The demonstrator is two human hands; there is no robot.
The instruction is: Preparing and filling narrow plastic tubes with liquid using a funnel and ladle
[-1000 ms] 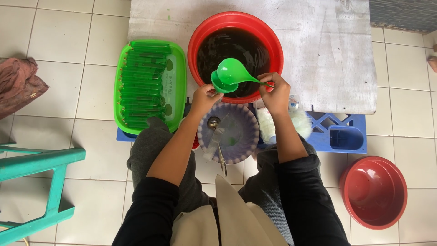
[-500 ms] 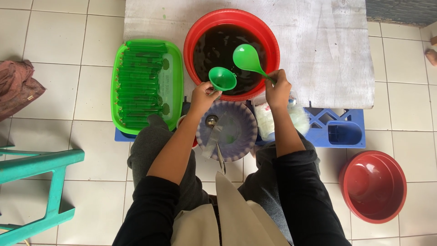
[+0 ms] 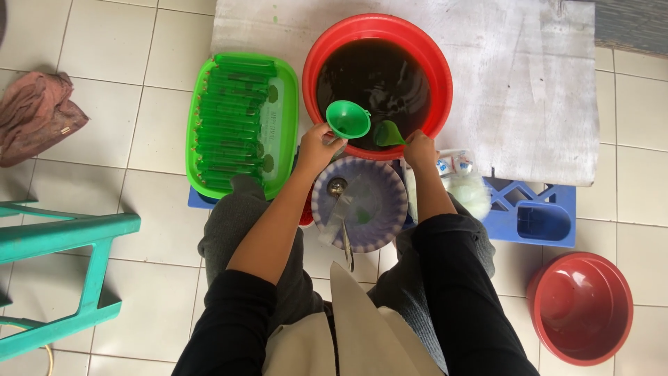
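My left hand (image 3: 316, 147) holds a small green funnel (image 3: 348, 119) over the near rim of a big red basin (image 3: 321, 52) full of dark liquid. My right hand (image 3: 419, 147) grips a green ladle (image 3: 388, 134) whose cup dips at the basin's near edge, just right of the funnel. Below the hands sits a purple-rimmed plate (image 3: 387, 185) with a spoon and a clear plastic strip on it. A green tray (image 3: 240, 125) packed with slim green-filled tubes lies left of the basin.
The basin stands on a white board (image 3: 522, 90). A blue plastic stool (image 3: 532, 216) lies under it at right, an empty red bowl (image 3: 581, 306) on the tiled floor beyond. A teal stool (image 3: 62, 257) and a pink cloth (image 3: 38, 115) are at left.
The ladle has come down from above the liquid to the basin's near edge. The funnel stays in my left hand, now close beside the ladle.
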